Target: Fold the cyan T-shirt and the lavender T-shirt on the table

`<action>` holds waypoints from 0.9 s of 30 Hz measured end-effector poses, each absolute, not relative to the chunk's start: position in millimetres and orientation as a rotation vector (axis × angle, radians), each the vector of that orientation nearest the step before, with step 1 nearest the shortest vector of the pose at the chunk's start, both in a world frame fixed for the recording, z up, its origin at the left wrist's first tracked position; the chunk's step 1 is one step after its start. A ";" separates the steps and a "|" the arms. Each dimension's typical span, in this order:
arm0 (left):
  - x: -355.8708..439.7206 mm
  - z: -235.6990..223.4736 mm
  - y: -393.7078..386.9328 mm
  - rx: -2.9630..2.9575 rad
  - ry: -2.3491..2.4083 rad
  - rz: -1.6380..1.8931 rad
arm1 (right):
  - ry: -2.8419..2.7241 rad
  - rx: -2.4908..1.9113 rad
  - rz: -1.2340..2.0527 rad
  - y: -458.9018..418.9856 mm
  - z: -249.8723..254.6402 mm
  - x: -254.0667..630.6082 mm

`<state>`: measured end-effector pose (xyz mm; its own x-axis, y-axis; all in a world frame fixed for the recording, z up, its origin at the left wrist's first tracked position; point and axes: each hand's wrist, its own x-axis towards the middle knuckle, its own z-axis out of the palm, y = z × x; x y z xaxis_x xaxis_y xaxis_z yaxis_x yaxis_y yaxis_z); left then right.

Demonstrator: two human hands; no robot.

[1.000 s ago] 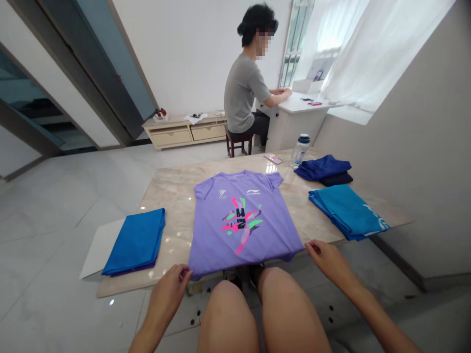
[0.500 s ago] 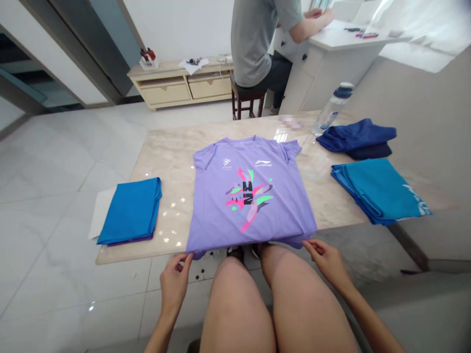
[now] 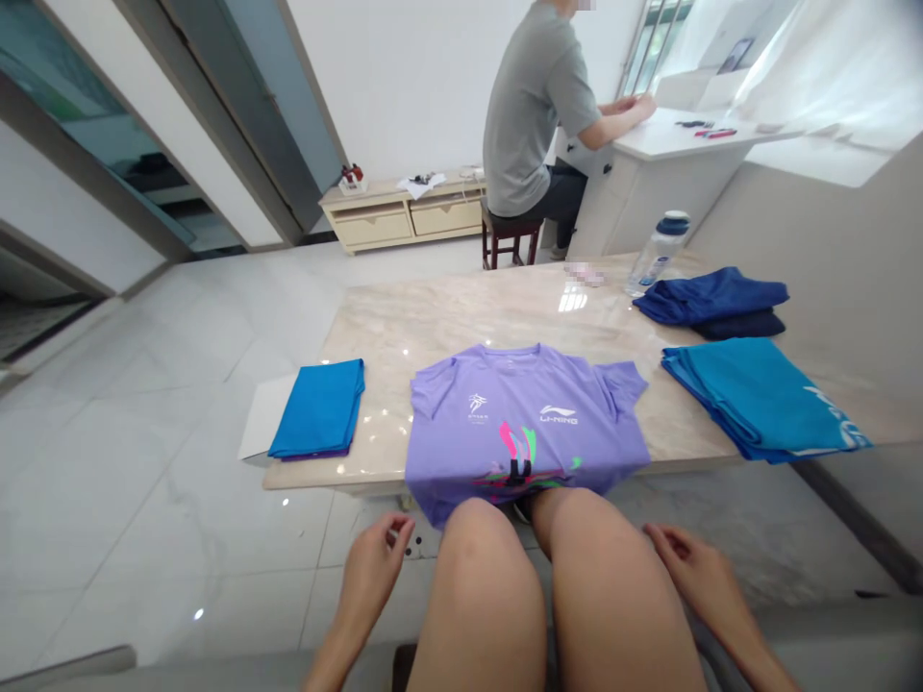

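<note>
A purple T-shirt (image 3: 526, 423) with a pink and green print lies face up on the marble table (image 3: 461, 317). Its lower part hangs over the near edge, behind my bare knees. My left hand (image 3: 375, 567) is below the table edge with curled fingers, pinched at the shirt's lower left corner. My right hand (image 3: 692, 572) is low beside my right thigh, fingers curled. The hem on that side is hidden by my leg, so I cannot see what this hand holds.
A folded blue cloth (image 3: 321, 408) on a white sheet lies at the table's left. A teal folded stack (image 3: 757, 399), a navy pile (image 3: 710, 300) and a water bottle (image 3: 660, 252) stand at the right. Another person (image 3: 540, 115) sits at a white desk beyond.
The purple shirt has slid toward me and now hangs off the near edge. Both my hands have dropped lower and back beside my knees. The view has shifted to the left.
</note>
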<state>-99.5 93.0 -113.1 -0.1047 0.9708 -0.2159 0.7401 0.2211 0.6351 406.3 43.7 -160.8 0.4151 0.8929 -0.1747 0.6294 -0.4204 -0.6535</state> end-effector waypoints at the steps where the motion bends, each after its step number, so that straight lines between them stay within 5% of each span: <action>1: -99.8 -100.0 120.8 1.660 1.887 0.577 | -1.263 -2.169 0.640 59.9 -150.6 408.2; 5: -89.7 -64.1 240.5 1.930 1.848 0.751 | -1.401 -1.962 0.450 140.5 -117.3 393.2; 11: -59.4 -76.0 340.6 2.053 2.020 0.391 | -1.751 -1.681 0.393 231.8 -126.6 346.8; 19: -81.9 -97.3 349.7 2.179 1.760 0.455 | -1.836 -1.641 0.142 253.9 -147.8 336.8; 27: -136.3 -90.5 295.6 1.176 1.909 0.957 | -1.850 -1.642 0.066 255.9 -146.6 331.3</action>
<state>-136.3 295.6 -90.5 -0.3522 0.9198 -0.1729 0.4119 0.3182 0.8539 331.3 255.9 -146.6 0.0004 0.9026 0.4305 0.8694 0.2124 -0.4461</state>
